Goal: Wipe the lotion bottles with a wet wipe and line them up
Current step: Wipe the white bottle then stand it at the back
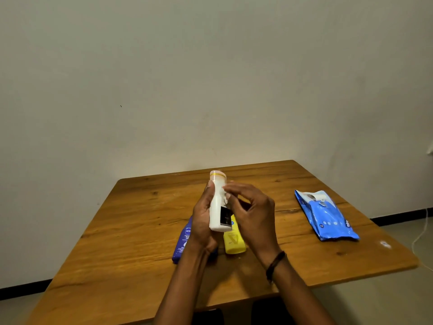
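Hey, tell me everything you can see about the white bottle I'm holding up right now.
The white bottle is a slim cylinder, plastic by its look, with a yellow band just below its rounded cap and a black label patch near the base. It is held upright, tilted slightly, above the table, with its cap on. The left hand grips its lower body. The right hand presses what looks like a small white wipe against its upper side.
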